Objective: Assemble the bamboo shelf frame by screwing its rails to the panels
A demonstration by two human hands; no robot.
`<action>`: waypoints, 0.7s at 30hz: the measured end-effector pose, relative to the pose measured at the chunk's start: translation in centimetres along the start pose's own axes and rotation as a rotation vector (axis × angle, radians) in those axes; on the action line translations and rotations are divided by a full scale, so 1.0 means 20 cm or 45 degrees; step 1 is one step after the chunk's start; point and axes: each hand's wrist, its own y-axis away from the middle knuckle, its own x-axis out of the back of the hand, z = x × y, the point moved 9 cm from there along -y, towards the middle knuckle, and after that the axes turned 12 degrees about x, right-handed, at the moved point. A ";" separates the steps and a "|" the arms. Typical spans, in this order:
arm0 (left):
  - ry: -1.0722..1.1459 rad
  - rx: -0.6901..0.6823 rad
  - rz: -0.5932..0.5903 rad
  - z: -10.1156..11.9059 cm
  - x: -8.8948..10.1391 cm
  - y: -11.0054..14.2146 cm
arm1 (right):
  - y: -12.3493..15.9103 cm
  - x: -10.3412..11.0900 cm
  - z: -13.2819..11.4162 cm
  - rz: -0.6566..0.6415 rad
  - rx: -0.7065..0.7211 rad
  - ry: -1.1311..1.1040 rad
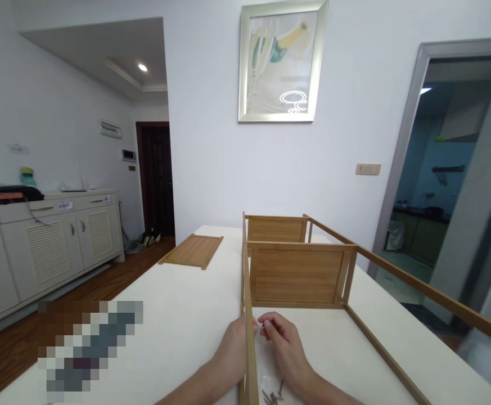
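Observation:
A wooden frame [250,349] lies on the white table, with slatless wooden panels [298,275] set between its long rails. My left hand [233,344] is at the near left rail, its fingers mostly hidden behind the wood and a fingertip showing past it. Just right of that rail, my right hand [282,336] has thumb and forefinger pinched together at a tiny pale piece, too small to name. The fingertips of both hands almost meet there. Below them, several screws [273,397] lie by a clear plastic bag [269,383].
A separate wooden panel [194,251] lies flat on the white table [156,315] at the left. The frame's right rail [431,287] stretches toward me. A white cabinet [51,242] stands at the left, and a doorway [422,169] opens at the right. Part of the table's left side is pixelated.

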 end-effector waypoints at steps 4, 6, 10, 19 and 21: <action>0.068 0.146 -0.033 0.00 0.05 -0.07 | -0.04 -0.02 0.00 -0.026 0.028 0.051; 0.164 0.230 0.008 -0.02 0.08 -0.09 | -0.06 -0.01 0.02 0.027 0.027 0.024; 0.330 0.270 0.075 -0.07 0.10 -0.10 | -0.08 0.03 0.05 0.123 0.006 0.037; 0.660 0.403 0.092 -0.17 0.18 -0.10 | -0.09 0.03 -0.02 0.078 0.015 0.157; 0.715 0.384 0.117 -0.18 0.22 -0.12 | -0.09 0.03 -0.03 0.094 0.004 0.181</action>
